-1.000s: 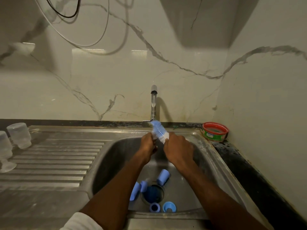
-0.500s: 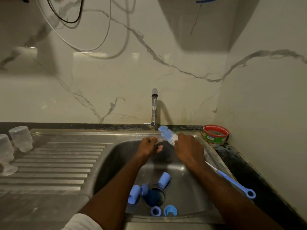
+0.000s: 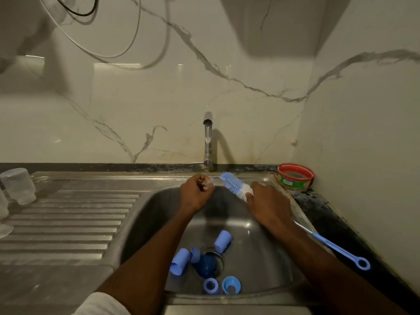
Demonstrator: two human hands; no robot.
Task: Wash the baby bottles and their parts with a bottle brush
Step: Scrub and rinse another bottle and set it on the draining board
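On the draining board at far left, clear bottles (image 3: 17, 185) are standing upside down, seemingly done. Moving right, the left hand (image 3: 197, 193) is pinching a small clear part (image 3: 208, 183), probably a teat, over the sink (image 3: 145, 214) below the tap (image 3: 207, 142). Beside it, apart from that part, the right hand (image 3: 268, 204) is gripping the bottle brush (image 3: 236, 185) just behind its bristles. Blue caps and rings (image 3: 205, 264) are lying around the drain, waiting. Scrubbing of the small part seems under way; next, the bristles need bringing back against it.
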